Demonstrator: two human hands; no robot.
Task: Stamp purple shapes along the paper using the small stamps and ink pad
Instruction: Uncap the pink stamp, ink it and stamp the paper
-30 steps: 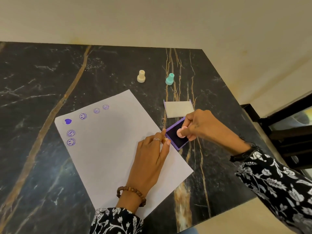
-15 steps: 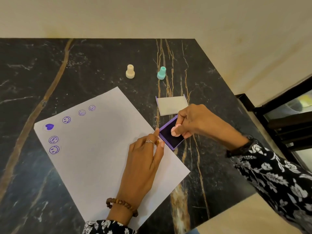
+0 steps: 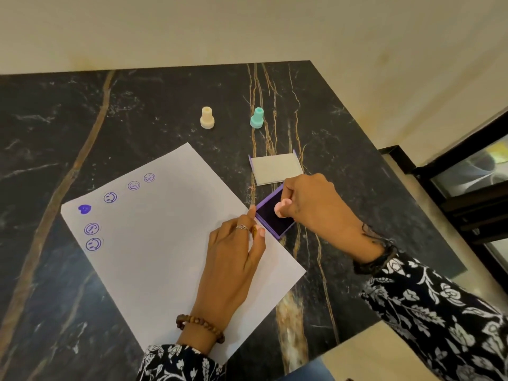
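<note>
A white paper (image 3: 165,243) lies on the dark marble table (image 3: 82,119), with several purple prints, a heart (image 3: 84,209) and smiley faces, along its upper left corner. A purple ink pad (image 3: 270,215) sits at the paper's right edge. My right hand (image 3: 313,204) pinches a small pink stamp (image 3: 281,209) and holds it down on the pad. My left hand (image 3: 233,259) rests on the paper, its fingertips touching the pad's near edge. A cream stamp (image 3: 207,118) and a teal stamp (image 3: 257,118) stand upright farther back.
The ink pad's lid (image 3: 276,169) lies just behind the pad. The table's right edge runs diagonally past my right forearm, with a dark piece of furniture (image 3: 467,188) beyond it. A cream wall borders the table's far side.
My hands keep the same grip on the stamp and pad. Only the camera view has shifted slightly.
</note>
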